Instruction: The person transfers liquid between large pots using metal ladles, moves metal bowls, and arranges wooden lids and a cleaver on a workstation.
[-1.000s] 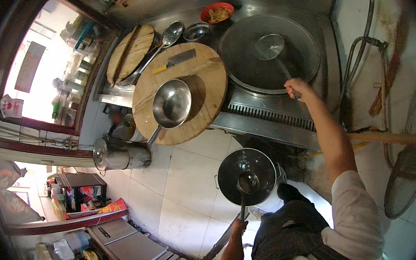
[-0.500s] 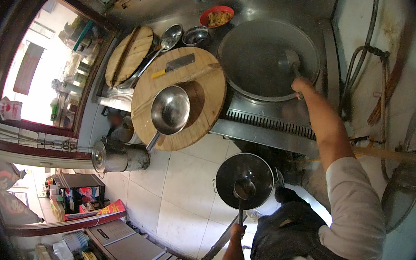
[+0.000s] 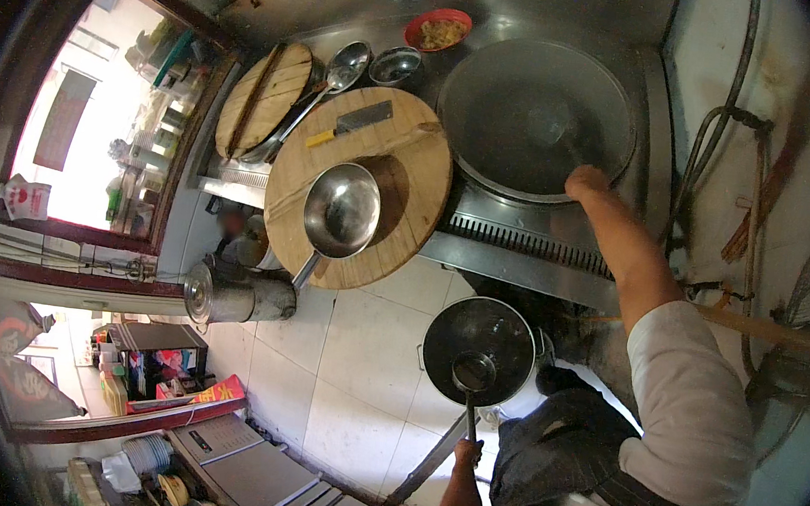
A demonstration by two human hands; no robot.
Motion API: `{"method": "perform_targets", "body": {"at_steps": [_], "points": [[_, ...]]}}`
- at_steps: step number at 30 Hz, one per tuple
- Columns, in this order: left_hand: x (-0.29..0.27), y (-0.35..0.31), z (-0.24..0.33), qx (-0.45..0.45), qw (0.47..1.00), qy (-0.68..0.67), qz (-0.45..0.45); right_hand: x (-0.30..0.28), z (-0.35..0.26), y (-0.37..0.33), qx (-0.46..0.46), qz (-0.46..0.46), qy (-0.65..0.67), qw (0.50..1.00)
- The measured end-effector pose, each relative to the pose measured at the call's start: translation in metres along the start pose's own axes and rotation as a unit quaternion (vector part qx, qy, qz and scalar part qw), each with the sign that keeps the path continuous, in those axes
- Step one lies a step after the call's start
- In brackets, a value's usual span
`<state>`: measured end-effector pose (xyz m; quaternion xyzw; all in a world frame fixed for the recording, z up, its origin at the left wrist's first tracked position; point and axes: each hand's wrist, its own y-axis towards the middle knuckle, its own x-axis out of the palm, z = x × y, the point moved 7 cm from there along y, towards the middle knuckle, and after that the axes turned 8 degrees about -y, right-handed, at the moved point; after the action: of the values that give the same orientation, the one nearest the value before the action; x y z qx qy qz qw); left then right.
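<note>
1. Scoop (image 3: 555, 127), long-handled: head inside the big round wok (image 3: 490, 81), blurred on my feed. I can't tell whether it's loaded, or what fills the wok.
2. Right hand (image 3: 587, 182): closed around the scoop's handle by the wok's near rim. My guess: gripping well back leaves the fingers clear of the pan while the head gets down inside.
3. Left hand (image 3: 468, 452): fist wrapped on the handle of a round-bowled ladle (image 3: 474, 370). Ladle crosses the near rim of the deep dark pot (image 3: 518, 327), bowl end inside. Low grip probably because the pot sits well below the bench (image 3: 529, 278); one arm up, one down.
4. Chopping board (image 3: 286, 193), round, left of the wok, jutting past the bench's front edge. Likely a side surface within easy reach.
5. On it: cleaver (image 3: 367, 118) lying flat toward the back, presumably out of the way; steel pan (image 3: 342, 210) nearer, handle toward the person, handy to grab I'd say. Shadow beside it; can't confirm it sits flat.
6. Red bowl (image 3: 461, 21) of yellowish food behind the board, beside the wok.
</note>
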<state>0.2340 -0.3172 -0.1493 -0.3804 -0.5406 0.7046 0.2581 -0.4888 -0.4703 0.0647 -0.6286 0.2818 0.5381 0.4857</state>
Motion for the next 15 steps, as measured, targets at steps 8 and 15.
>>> {"method": "perform_targets", "body": {"at_steps": [8,15], "points": [[0.005,0.003,-0.004,-0.005,0.993,-0.102,-0.051,0.059,-0.033,-0.018,-0.031,-0.285,0.341,0.895],[-0.02,-0.015,0.005,0.03,0.997,0.015,0.073,0.037,-0.051,-0.074,0.022,-0.195,0.392,0.899]]}}
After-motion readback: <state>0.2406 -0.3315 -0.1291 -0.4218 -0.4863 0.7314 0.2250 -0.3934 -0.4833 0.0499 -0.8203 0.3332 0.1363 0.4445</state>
